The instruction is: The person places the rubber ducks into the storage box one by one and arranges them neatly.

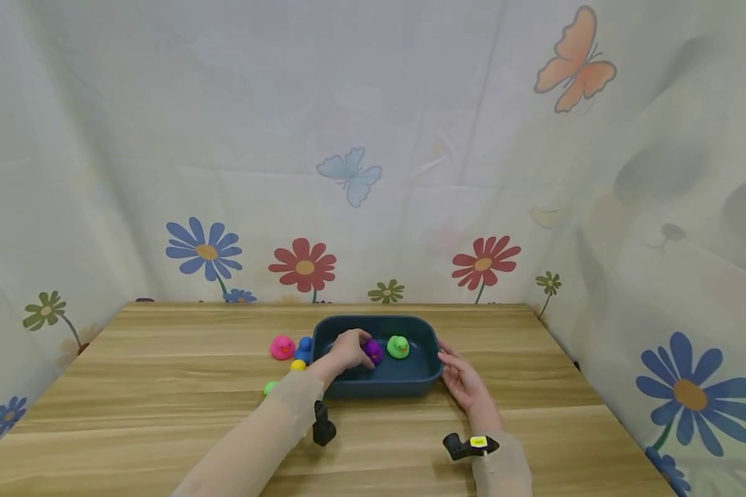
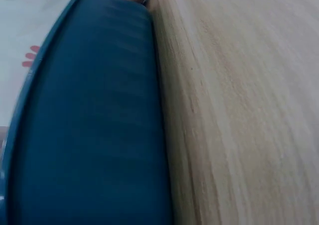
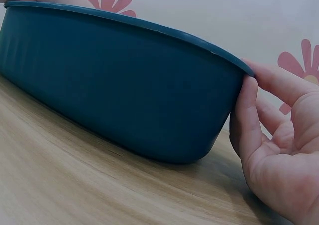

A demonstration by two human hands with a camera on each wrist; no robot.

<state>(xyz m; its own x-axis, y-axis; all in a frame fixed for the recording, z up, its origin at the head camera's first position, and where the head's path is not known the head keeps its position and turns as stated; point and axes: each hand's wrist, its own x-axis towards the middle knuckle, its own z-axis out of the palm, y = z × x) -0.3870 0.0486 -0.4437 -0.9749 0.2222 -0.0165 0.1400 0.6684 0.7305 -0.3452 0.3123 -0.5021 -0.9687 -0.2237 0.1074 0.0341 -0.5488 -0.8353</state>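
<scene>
A dark blue plastic basin [image 1: 382, 390] stands on the wooden table. Inside it, my left hand [image 1: 347, 349] grips a purple rubber duck [image 1: 374, 353], thumb on the near side and fingers on the far side. A light green rubber duck [image 1: 399, 348] sits upright to the right of it. At the basin's right end, my right hand [image 1: 465, 381] holds the rim, index finger and thumb at the lip in the right wrist view. The basin's outer wall [image 2: 94, 110] fills much of the left wrist view, which hides the left fingers.
Left of the basin are a pink duck [image 1: 282, 348], a blue duck [image 1: 304, 351], a yellow toy [image 1: 298, 365] and a green toy [image 1: 270, 388], the last two partly behind the left forearm. A flowered cloth [image 1: 410, 228] hangs behind the table [image 1: 193, 400].
</scene>
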